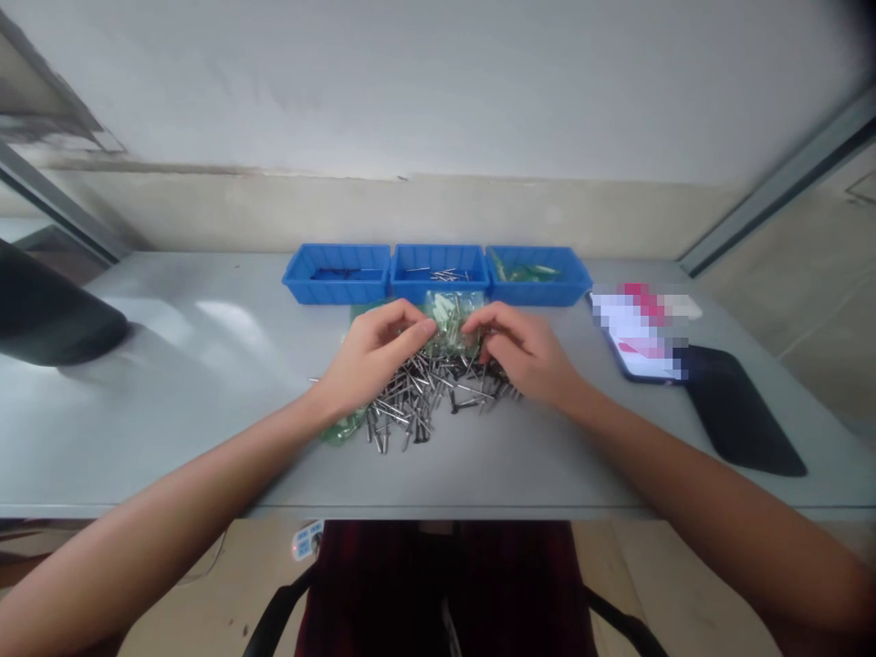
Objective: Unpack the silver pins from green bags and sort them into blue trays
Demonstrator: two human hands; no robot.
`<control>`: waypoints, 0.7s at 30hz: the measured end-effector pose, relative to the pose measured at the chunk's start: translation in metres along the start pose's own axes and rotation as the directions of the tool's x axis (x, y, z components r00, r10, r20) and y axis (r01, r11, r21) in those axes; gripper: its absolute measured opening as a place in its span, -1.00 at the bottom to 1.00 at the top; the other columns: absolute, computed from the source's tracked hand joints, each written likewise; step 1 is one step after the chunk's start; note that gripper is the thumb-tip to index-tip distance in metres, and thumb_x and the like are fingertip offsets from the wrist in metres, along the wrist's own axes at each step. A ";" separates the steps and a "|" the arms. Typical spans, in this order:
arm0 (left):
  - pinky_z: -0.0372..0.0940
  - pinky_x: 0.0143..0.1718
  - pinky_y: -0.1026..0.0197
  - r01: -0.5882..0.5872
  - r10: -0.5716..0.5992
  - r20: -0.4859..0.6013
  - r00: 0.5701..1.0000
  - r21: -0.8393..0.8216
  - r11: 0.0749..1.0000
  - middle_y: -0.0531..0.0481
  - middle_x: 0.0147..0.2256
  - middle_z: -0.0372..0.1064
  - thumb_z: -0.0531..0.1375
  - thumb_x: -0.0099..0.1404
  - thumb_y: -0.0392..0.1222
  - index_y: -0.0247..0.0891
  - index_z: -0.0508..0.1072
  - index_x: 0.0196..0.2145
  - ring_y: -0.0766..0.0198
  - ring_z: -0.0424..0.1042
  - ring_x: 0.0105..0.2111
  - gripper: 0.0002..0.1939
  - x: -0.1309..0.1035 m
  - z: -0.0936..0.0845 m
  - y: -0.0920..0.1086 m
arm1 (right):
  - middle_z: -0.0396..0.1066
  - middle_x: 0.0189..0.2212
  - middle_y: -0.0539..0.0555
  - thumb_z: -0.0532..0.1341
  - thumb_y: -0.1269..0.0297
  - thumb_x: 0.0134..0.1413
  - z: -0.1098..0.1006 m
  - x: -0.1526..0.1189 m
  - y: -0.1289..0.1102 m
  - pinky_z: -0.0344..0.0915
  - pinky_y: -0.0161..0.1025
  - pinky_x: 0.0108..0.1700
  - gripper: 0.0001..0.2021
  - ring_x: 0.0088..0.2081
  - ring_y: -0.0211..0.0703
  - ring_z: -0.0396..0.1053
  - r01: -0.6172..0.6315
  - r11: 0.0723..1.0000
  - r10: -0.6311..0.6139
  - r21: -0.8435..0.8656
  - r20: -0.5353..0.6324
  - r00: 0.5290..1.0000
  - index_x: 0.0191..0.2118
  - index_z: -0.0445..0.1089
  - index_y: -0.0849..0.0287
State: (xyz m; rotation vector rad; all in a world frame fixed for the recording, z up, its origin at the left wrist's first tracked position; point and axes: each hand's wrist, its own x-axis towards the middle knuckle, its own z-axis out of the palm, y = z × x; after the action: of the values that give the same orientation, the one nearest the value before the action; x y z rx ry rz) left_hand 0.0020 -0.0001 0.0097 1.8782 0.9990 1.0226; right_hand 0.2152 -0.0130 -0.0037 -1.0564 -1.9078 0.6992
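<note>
My left hand (380, 351) is closed, thumb against fingers, at the left edge of a small clear-green plastic bag (453, 315) with slim metal pieces in it. My right hand (526, 351) has its fingers curled at the bag's right edge; its fingertips are partly hidden. Below both hands spreads a pile of silver pop rivets (403, 397), mixed with black screws (462, 401). More green plastic (346, 427) sticks out from under the pile beside my left wrist.
Three blue bins stand in a row behind the pile: the left bin (337, 290) holds dark pieces, the middle bin (438, 290) rivets, the right bin (537, 294) green bags. A phone (640, 342) and a black pad (743, 411) lie right. A dark cylinder (55, 310) is left.
</note>
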 end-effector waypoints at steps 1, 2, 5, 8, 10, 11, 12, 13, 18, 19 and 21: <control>0.19 -0.45 0.28 0.008 -0.008 -0.010 1.000 0.000 1.000 0.06 -0.48 0.30 0.17 0.29 -0.09 -0.26 0.35 -0.45 0.36 0.27 -0.48 -0.77 0.000 0.001 0.000 | 0.36 -0.50 -0.07 0.01 0.50 0.09 0.000 0.000 0.000 0.22 -0.33 -0.43 -0.75 -0.49 -0.32 0.31 0.005 1.000 -0.005 -0.007 0.005 1.000 -0.25 0.39 0.12; 0.18 -0.47 0.29 0.009 -0.009 -0.013 1.000 -0.007 1.000 0.07 -0.49 0.29 0.20 0.27 -0.11 -0.26 0.34 -0.46 0.38 0.25 -0.50 -0.79 0.001 0.002 0.000 | 0.34 -0.53 -0.08 0.00 0.47 0.13 0.000 0.000 -0.001 0.20 -0.33 -0.44 -0.77 -0.50 -0.32 0.30 0.009 1.000 -0.009 -0.017 0.005 1.000 -0.26 0.39 0.13; 0.20 -0.47 0.30 -0.010 0.009 -0.012 1.000 -0.021 1.000 0.06 -0.46 0.32 0.25 0.22 -0.18 -0.26 0.34 -0.44 0.40 0.26 -0.50 -0.84 0.001 0.005 -0.001 | 0.37 -0.51 -0.06 0.08 0.33 0.19 0.003 0.001 -0.002 0.19 -0.34 -0.46 -0.86 -0.50 -0.33 0.30 0.039 0.998 -0.040 -0.046 -0.020 0.999 -0.29 0.39 0.13; 0.21 -0.45 0.30 -0.025 0.024 -0.018 1.000 -0.028 0.999 0.05 -0.44 0.34 0.26 0.21 -0.22 -0.27 0.36 -0.40 0.40 0.29 -0.47 -0.87 0.002 0.006 -0.003 | 0.41 -0.42 -0.04 0.16 0.30 0.16 0.006 0.001 -0.001 0.20 -0.36 -0.46 -0.92 -0.47 -0.34 0.31 0.077 0.996 -0.079 -0.054 -0.039 0.996 -0.30 0.38 0.13; 0.21 -0.45 0.31 -0.026 0.025 -0.020 0.999 -0.044 0.999 0.05 -0.43 0.34 0.26 0.20 -0.23 -0.27 0.36 -0.37 0.39 0.31 -0.45 -0.88 0.002 0.006 -0.005 | 0.40 -0.44 -0.05 0.18 0.31 0.14 0.007 0.001 0.000 0.21 -0.37 -0.47 -0.93 -0.49 -0.35 0.30 0.072 0.995 -0.075 -0.062 -0.051 0.996 -0.26 0.38 0.11; 0.21 -0.44 0.31 -0.025 0.024 -0.017 1.000 -0.052 0.998 0.05 -0.42 0.34 0.26 0.21 -0.24 -0.26 0.36 -0.34 0.38 0.31 -0.44 -0.88 0.001 0.005 -0.006 | 0.39 -0.45 -0.06 0.18 0.31 0.14 0.007 0.001 0.000 0.21 -0.36 -0.47 -0.92 -0.50 -0.35 0.29 0.061 0.996 -0.065 -0.065 -0.059 0.996 -0.23 0.38 0.10; 0.21 -0.45 0.31 -0.024 0.023 -0.010 1.000 -0.061 0.998 0.04 -0.42 0.34 0.25 0.21 -0.25 -0.26 0.35 -0.32 0.38 0.31 -0.44 -0.88 0.001 0.005 -0.007 | 0.38 -0.45 -0.06 0.19 0.31 0.14 0.007 0.001 0.000 0.22 -0.36 -0.46 -0.89 -0.49 -0.34 0.30 0.048 0.997 -0.053 -0.065 -0.066 0.996 -0.19 0.37 0.09; 0.21 -0.45 0.31 -0.023 0.023 -0.002 1.000 -0.072 0.997 0.05 -0.42 0.34 0.24 0.22 -0.25 -0.25 0.35 -0.29 0.39 0.30 -0.46 -0.88 0.001 0.005 -0.008 | 0.39 -0.44 -0.06 0.19 0.31 0.13 0.007 0.000 0.000 0.24 -0.35 -0.45 -0.85 -0.48 -0.32 0.31 0.038 0.997 -0.042 -0.061 -0.070 0.997 -0.15 0.36 0.07; 0.17 -0.50 0.31 -0.019 0.022 0.026 0.999 -0.101 0.995 0.10 -0.49 0.30 0.21 0.25 -0.27 -0.21 0.32 -0.20 0.41 0.21 -0.54 -0.84 0.000 0.005 -0.011 | 0.43 -0.37 -0.03 0.19 0.33 0.13 0.007 -0.001 -0.001 0.29 -0.30 -0.41 -0.71 -0.45 -0.28 0.33 0.013 0.999 -0.015 -0.030 -0.059 0.998 -0.01 0.28 0.04; 0.17 -0.50 0.31 -0.020 0.023 0.028 0.999 -0.098 0.995 0.10 -0.49 0.30 0.20 0.25 -0.28 -0.21 0.32 -0.20 0.41 0.20 -0.54 -0.84 0.000 0.005 -0.011 | 0.43 -0.37 -0.03 0.19 0.33 0.13 0.008 -0.001 -0.001 0.29 -0.29 -0.41 -0.70 -0.45 -0.28 0.33 0.012 0.999 -0.014 -0.030 -0.057 0.998 0.00 0.27 0.03; 0.18 -0.49 0.32 -0.027 0.030 0.028 0.999 -0.090 0.996 0.09 -0.48 0.30 0.19 0.24 -0.30 -0.22 0.31 -0.21 0.41 0.21 -0.53 -0.84 0.001 0.005 -0.010 | 0.42 -0.39 -0.04 0.18 0.33 0.14 0.008 -0.001 0.000 0.29 -0.29 -0.42 -0.70 -0.46 -0.28 0.32 0.014 0.999 -0.016 -0.036 -0.057 0.998 0.00 0.26 0.03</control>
State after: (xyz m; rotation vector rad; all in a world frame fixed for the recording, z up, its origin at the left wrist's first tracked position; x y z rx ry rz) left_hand 0.0038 0.0034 -0.0011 1.8338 0.8973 1.0370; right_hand 0.2088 -0.0145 -0.0078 -1.0716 -1.8836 0.6218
